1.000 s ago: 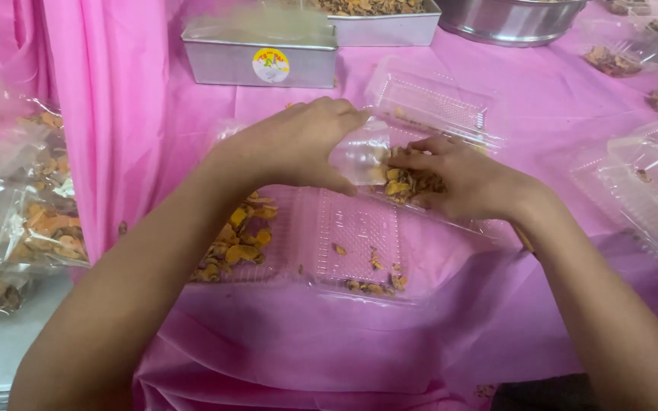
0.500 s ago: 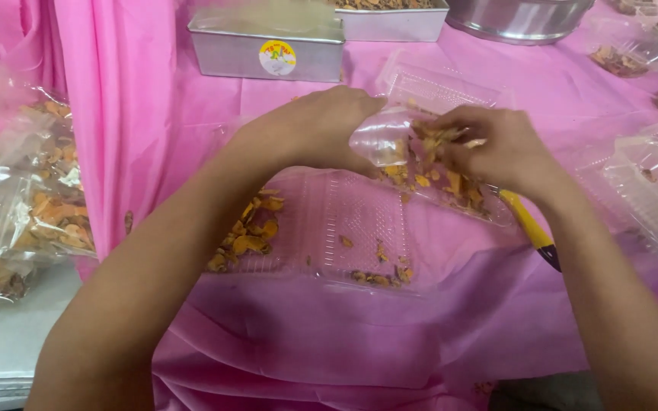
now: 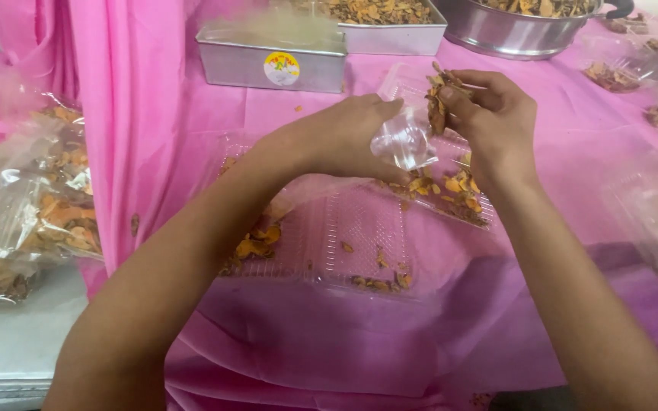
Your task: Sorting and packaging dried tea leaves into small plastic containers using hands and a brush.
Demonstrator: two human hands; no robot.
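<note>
My left hand (image 3: 340,137) grips a small clear plastic bag (image 3: 404,141) at the middle of the pink-covered table. My right hand (image 3: 489,114) pinches a bunch of dried orange-brown flakes (image 3: 439,100) just above the bag's mouth. Under both hands lies an open clear plastic clamshell box (image 3: 359,228) with loose flakes scattered in its two halves.
A rectangular metal tin (image 3: 268,57) with a round sticker stands at the back, beside a metal tray of flakes (image 3: 390,23) and a large steel bowl (image 3: 519,27). Filled clear bags (image 3: 36,213) are piled at the left. More clear boxes (image 3: 649,205) lie at the right.
Both hands have risen away from the clamshell box. The right hand lifted a pinch of flakes up to the small bag's mouth, and the view shifted slightly.
</note>
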